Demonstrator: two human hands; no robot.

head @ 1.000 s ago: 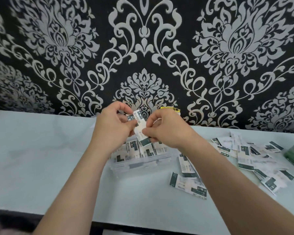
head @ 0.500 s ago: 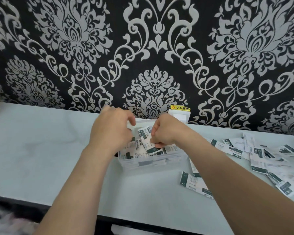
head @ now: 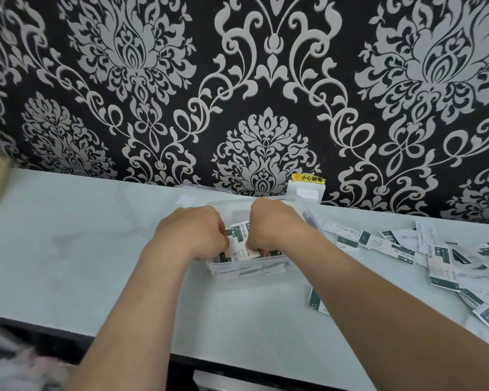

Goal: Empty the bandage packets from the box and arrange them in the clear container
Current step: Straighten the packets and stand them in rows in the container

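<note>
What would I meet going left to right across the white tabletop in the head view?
Left hand → white-and-dark-green bandage packet held between both hands in the clear plastic container → right hand → scattered pile of matching loose packets.

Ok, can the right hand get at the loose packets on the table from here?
Probably yes. The right hand grips a packet in the container, but the loose packets lie on the table just to its right, nothing between them. It would have to let go first.
</note>
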